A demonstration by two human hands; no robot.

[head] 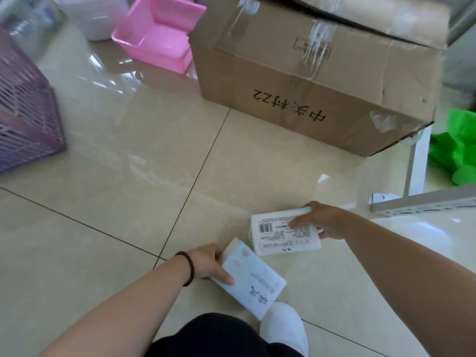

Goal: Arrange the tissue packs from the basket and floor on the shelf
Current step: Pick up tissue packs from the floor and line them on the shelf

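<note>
"Where are the tissue packs?"

"Both are low by the floor (pixel 128 155), right in front of me. My left hand (pixel 206 262) has its fingers (pixel 224 278) wrapped round the blue pack (pixel 253 279), near my white shoe (pixel 284 328). My right hand (pixel 323 221) has its fingers closed over the white pack (pixel 280 235), the side with the bar code facing up. The two packs are just beside each other."

"What else is there?"

"A big brown box (pixel 316 81) past the packs, a pink tub (pixel 157 34) and a purple basket (pixel 23 122) off to the left, and a grey shelf rail (pixel 425 203) on the right."

"Which step is this?"

"I think it's picking up, one pack in each hand."

"And next?"

"I'd need to stand, turn to the shelf, and set them down neatly side by side. I should hold tight, because the wrap looks slippery."
</note>
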